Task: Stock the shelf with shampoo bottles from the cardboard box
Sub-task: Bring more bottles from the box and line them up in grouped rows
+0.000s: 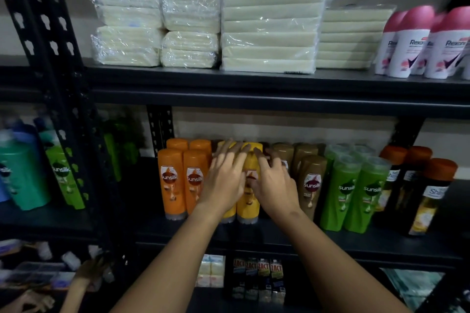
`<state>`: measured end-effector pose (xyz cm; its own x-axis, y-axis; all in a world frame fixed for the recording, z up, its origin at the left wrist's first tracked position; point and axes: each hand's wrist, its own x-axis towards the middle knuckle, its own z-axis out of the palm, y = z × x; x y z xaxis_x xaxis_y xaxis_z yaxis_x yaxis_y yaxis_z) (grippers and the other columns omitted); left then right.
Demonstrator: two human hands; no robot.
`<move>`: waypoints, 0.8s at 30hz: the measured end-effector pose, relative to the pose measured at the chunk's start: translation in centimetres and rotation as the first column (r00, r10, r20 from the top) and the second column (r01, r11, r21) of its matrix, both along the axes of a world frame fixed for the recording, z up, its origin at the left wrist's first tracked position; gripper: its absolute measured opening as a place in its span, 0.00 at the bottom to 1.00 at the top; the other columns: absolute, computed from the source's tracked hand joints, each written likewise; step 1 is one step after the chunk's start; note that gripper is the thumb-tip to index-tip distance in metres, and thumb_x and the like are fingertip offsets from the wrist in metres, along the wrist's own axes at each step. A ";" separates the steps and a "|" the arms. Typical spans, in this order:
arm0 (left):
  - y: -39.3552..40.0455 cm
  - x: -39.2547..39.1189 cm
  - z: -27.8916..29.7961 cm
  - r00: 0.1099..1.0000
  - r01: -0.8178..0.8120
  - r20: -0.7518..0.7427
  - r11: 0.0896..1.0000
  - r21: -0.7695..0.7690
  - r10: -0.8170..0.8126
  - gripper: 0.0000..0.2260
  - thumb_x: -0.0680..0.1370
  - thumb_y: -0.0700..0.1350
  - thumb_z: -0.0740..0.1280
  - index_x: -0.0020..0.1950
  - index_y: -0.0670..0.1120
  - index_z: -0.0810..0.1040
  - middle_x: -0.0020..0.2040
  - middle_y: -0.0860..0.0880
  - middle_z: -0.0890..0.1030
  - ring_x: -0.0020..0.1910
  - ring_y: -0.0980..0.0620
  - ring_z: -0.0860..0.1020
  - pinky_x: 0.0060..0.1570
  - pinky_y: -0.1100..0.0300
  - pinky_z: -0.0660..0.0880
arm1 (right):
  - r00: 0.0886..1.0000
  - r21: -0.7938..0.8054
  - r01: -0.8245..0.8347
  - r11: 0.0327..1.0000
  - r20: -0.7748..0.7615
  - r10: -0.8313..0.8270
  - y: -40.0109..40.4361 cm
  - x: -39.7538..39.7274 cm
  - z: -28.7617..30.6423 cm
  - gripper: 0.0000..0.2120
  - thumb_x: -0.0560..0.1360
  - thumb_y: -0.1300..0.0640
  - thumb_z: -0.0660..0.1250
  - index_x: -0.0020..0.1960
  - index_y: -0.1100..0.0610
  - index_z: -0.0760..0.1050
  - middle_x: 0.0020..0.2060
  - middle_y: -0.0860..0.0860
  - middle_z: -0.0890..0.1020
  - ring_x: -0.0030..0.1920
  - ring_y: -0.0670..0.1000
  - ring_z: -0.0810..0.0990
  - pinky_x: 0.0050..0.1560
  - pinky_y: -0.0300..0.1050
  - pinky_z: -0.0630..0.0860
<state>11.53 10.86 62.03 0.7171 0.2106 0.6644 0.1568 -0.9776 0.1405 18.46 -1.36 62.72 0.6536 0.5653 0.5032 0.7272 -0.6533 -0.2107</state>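
Both hands, left point(223, 180) and right point(274, 185), press open-fingered on yellow shampoo bottles point(249, 208) on black metal shelf point(279, 239).

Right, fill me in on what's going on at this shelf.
A person is stocking shampoo. Both hands, left hand and right hand, rest with spread fingers on the yellow bottles standing on the middle shelf, apparently nudging them into line. Orange bottles stand to their left, brown bottles and green bottles to their right. No cardboard box is in view.
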 end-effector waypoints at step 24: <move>-15.4 -8.1 -57.6 0.693 -0.155 -0.713 0.945 -0.288 -0.104 0.33 0.74 0.50 0.65 0.79 0.55 0.60 0.77 0.50 0.63 0.78 0.42 0.56 0.73 0.42 0.59 | 0.866 -0.370 -0.222 0.902 -0.500 0.008 -17.2 -4.7 -55.0 0.32 0.73 0.49 0.73 0.72 0.54 0.65 0.66 0.54 0.68 0.65 0.57 0.70 0.61 0.49 0.73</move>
<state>3.41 -4.56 4.47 0.9323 0.3303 -0.1477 0.3588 -0.8967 0.2592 13.78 -18.56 7.68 0.6662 0.7321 -0.1420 0.6800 -0.6745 -0.2874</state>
